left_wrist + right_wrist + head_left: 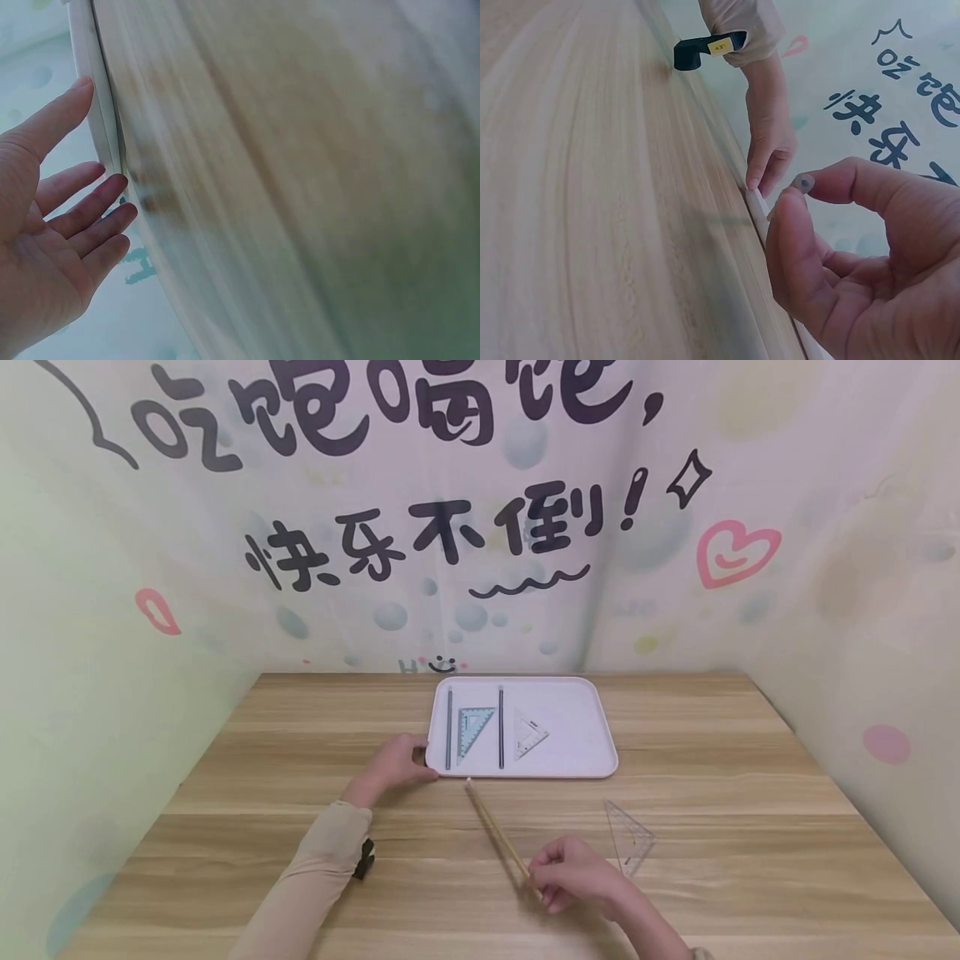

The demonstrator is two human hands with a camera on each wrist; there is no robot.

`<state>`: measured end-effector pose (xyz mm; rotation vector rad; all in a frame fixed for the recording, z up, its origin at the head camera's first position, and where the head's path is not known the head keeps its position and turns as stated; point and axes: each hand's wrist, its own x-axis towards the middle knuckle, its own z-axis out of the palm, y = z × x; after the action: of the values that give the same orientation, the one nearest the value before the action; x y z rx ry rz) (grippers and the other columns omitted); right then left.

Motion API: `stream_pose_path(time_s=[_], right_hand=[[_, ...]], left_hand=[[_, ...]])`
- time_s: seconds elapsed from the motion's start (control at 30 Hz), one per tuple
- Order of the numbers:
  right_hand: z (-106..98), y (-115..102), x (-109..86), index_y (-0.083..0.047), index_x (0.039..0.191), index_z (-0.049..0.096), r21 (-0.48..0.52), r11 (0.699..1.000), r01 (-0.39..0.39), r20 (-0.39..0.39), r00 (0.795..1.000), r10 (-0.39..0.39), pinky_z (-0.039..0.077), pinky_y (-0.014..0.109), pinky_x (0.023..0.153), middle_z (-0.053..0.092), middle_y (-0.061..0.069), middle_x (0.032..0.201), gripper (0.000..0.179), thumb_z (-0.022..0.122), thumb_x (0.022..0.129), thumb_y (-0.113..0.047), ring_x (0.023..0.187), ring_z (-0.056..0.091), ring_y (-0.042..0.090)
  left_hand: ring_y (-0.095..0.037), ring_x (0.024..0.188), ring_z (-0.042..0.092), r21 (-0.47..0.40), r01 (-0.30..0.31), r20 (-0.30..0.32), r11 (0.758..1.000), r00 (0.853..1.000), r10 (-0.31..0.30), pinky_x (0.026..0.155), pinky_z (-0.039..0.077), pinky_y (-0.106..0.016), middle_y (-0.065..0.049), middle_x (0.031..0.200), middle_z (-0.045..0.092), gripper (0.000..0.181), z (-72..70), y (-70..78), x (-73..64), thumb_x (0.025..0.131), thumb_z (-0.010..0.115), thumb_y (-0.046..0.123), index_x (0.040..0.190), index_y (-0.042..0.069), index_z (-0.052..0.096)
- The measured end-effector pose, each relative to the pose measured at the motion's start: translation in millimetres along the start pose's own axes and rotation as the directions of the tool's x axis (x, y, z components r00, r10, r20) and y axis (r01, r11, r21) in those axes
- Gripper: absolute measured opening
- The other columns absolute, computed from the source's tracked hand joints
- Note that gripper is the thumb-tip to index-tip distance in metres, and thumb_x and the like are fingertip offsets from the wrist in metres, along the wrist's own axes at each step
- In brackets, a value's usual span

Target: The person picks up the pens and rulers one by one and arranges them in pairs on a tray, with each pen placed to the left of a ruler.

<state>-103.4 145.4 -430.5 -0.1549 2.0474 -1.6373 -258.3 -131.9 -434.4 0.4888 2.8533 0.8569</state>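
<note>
A wood-coloured pencil (498, 831) is pinched between the thumb and fingers of my right hand (573, 875). It slants up and left, its pale far tip close to the front rim of a white tray (577, 727). In the right wrist view its grey end (804, 183) with a dark core shows at the fingertips. My left hand (396, 762) touches the tray's front left corner, thumb and fingers spread apart in the left wrist view. On the tray lie two dark pencils (501, 727), a blue set square (474, 731) and a clear set square (531, 735).
Another clear set square (632, 842) lies on the wooden table (720, 777), just beyond my right hand. Behind the tray the table meets a wall hanging (420, 635) with black lettering. A black band (363, 858) is on my left wrist.
</note>
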Motion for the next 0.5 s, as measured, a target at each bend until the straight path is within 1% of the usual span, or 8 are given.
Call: stream_pose_path(time_s=[0.1,0.23,0.3,0.5], right_hand=[[-2.2,0.8,1.2,0.007,0.081,0.059,0.011,1.0,0.0,-0.008,1.0,0.0,0.049,0.024,0.05,0.057,0.006,0.069,0.014,0.055,0.07,0.0,0.052,0.053,0.009],[-5.0,0.0,1.5,0.009,0.087,0.058,0.01,1.0,-0.001,-0.021,1.0,0.001,0.049,0.025,0.051,0.056,0.005,0.068,0.019,0.055,0.072,-0.001,0.053,0.053,0.01],[-7.2,-1.1,1.8,0.011,0.091,0.058,0.008,1.0,-0.001,-0.028,1.0,0.001,0.049,0.024,0.051,0.055,0.003,0.065,0.023,0.055,0.072,-0.002,0.053,0.053,0.01],[-16.3,-4.9,7.7,0.012,0.093,0.057,0.016,1.0,-0.005,-0.04,0.999,0.006,0.048,0.023,0.052,0.056,0.003,0.065,0.025,0.054,0.073,-0.003,0.054,0.053,0.008]], left_hand=[[-0.014,0.07,0.046,-0.002,0.013,0.005,1.0,1.0,-0.013,0.064,0.037,-0.029,-0.002,0.081,0.06,0.037,0.6,-0.5,0.7,0.068,0.079,0.02,0.101,0.009,0.066],[-0.014,0.069,0.045,0.0,0.014,0.001,1.0,1.0,-0.014,0.062,0.036,-0.028,0.0,0.077,0.058,0.037,0.7,-0.4,0.7,0.067,0.079,0.021,0.1,0.01,0.066],[-0.014,0.068,0.045,0.001,0.015,0.002,1.0,1.0,-0.015,0.061,0.036,-0.028,0.0,0.075,0.056,0.036,0.7,-0.3,0.7,0.067,0.079,0.021,0.1,0.01,0.066],[-0.014,0.068,0.045,0.001,0.02,0.004,1.0,1.0,-0.02,0.06,0.036,-0.028,0.0,0.075,0.056,0.037,1.0,-0.2,1.5,0.068,0.079,0.021,0.1,0.01,0.066]])
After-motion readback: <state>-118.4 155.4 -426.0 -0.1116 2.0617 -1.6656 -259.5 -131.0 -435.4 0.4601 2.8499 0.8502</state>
